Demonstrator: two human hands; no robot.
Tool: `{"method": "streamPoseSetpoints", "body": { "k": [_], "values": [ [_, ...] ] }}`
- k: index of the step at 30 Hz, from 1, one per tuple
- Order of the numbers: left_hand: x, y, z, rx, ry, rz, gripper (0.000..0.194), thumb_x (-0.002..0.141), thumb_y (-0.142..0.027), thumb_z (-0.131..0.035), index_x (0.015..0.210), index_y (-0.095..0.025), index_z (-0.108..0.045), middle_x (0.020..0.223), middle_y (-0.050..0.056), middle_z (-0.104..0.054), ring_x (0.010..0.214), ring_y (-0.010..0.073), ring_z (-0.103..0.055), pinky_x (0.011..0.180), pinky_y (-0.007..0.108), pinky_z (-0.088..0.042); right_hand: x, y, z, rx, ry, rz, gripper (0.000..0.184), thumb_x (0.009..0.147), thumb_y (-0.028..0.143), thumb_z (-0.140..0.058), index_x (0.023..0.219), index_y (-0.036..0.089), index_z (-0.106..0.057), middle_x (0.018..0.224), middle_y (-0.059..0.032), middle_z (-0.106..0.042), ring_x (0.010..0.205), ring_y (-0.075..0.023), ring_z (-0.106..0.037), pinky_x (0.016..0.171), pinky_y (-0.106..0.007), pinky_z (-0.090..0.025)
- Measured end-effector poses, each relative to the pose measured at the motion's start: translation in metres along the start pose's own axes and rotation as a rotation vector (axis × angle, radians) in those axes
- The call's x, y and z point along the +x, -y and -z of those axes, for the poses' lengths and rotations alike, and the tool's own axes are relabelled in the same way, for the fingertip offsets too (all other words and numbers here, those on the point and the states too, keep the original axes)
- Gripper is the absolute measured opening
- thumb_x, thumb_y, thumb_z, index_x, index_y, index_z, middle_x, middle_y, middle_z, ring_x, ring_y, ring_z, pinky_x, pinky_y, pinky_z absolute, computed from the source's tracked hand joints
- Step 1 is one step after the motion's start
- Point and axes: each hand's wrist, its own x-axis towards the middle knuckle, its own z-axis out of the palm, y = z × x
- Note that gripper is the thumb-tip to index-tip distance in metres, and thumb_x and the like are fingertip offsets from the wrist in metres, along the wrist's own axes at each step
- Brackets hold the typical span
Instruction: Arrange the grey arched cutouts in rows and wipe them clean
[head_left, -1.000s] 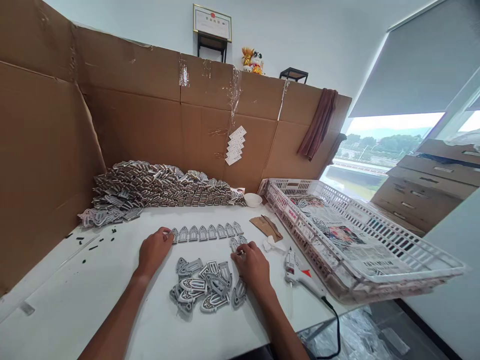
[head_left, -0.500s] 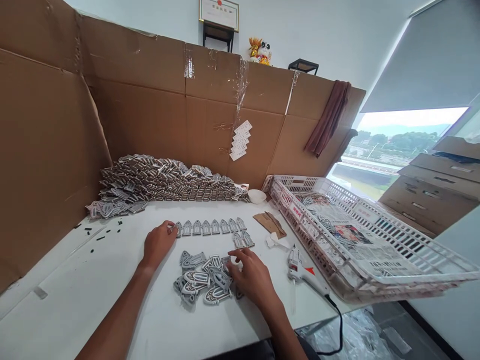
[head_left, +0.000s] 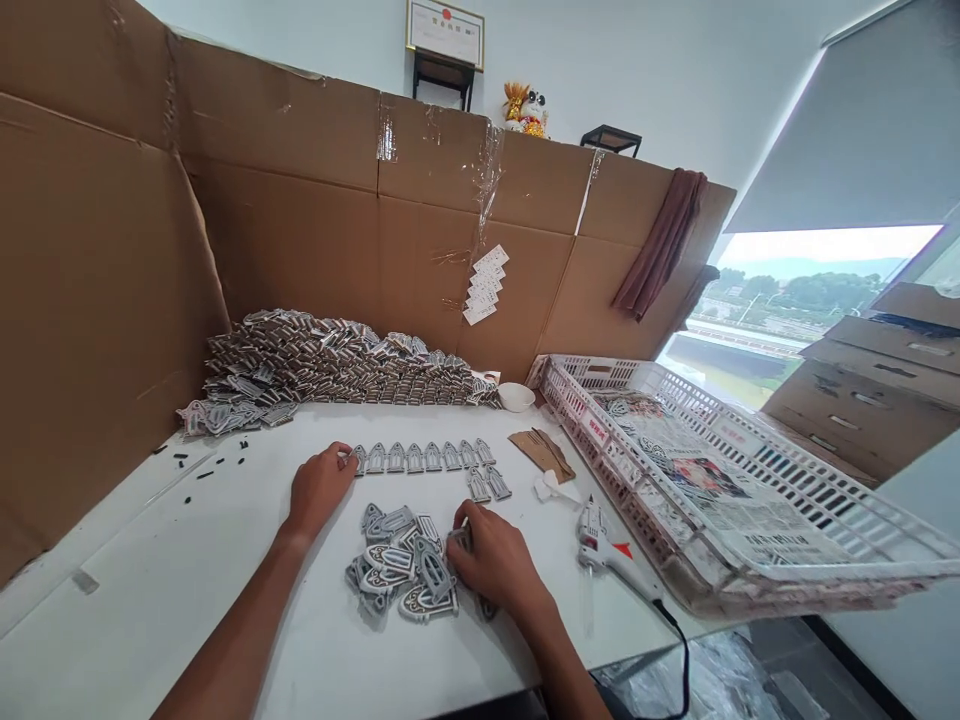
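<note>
On counter (head_left: 127, 590), left hand (head_left: 321, 490) half-closed at end of grey arched-piece row (head_left: 420, 458); right hand (head_left: 491, 565) pinching piece (head_left: 459, 541) at loose pile (head_left: 394, 565).

Since half a second ago I've lowered my right hand (head_left: 491, 560) onto the right edge of the loose gray pieces (head_left: 394, 565) (it was hovering before).

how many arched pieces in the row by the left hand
8 arched pieces, side by side on the table, running right from the left hand; more may hide under it.
</note>
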Motion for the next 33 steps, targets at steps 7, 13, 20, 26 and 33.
{"method": "streamPoseSetpoints", "body": {
  "k": [7,13,20,26,33],
  "values": [
    [0.001,-0.001,-0.001,0.003,-0.003,0.002,0.032,0.102,-0.038,-0.047,0.119,-0.021,-0.068,0.096,0.005,-0.077,0.09,0.0261,-0.07,0.071,0.032,-0.038,0.005,-0.009,0.014,0.434,-0.218,0.032,0.018,0.096,0.04,-0.061,0.1,0.024,-0.068,0.09,-0.0014,-0.073,0.068,-0.0161,-0.062,0.069,-0.029,-0.047],
    [0.002,0.0,-0.003,0.009,-0.006,0.005,0.031,0.102,-0.038,-0.047,0.119,-0.022,-0.068,0.096,0.006,-0.077,0.091,0.0269,-0.071,0.072,0.032,-0.04,0.007,-0.011,0.009,0.665,-0.259,-0.043,0.023,0.093,0.041,-0.059,0.104,0.023,-0.066,0.09,-0.0023,-0.068,0.062,-0.0151,-0.064,0.06,-0.028,-0.055],
    [0.002,0.001,-0.003,0.023,-0.01,0.006,0.03,0.102,-0.037,-0.049,0.118,-0.022,-0.069,0.096,0.005,-0.076,0.09,0.027,-0.071,0.072,0.033,-0.041,0.009,-0.012,-0.004,0.923,-0.175,-0.173,0.041,0.082,0.057,-0.077,0.098,0.019,-0.074,0.092,-0.0086,-0.077,0.077,-0.0251,-0.078,0.075,-0.04,-0.067],
    [0.002,0.0,-0.003,0.026,-0.008,0.006,0.03,0.101,-0.037,-0.048,0.118,-0.022,-0.068,0.097,0.005,-0.077,0.091,0.0266,-0.071,0.071,0.032,-0.042,0.011,-0.015,-0.007,0.859,-0.133,-0.177,0.046,0.078,0.045,-0.079,0.117,0.019,-0.081,0.116,-0.0106,-0.081,0.081,-0.0244,-0.078,0.07,-0.038,-0.068],
    [0.002,0.0,-0.002,0.033,-0.006,0.0,0.033,0.101,-0.038,-0.046,0.119,-0.021,-0.068,0.097,0.006,-0.078,0.091,0.0272,-0.072,0.071,0.033,-0.042,0.017,-0.013,-0.003,0.401,-0.169,-0.113,0.029,0.086,0.021,-0.071,0.112,0.025,-0.085,0.112,-0.0037,-0.084,0.085,-0.0216,-0.079,0.087,-0.033,-0.058]
  ]
}}
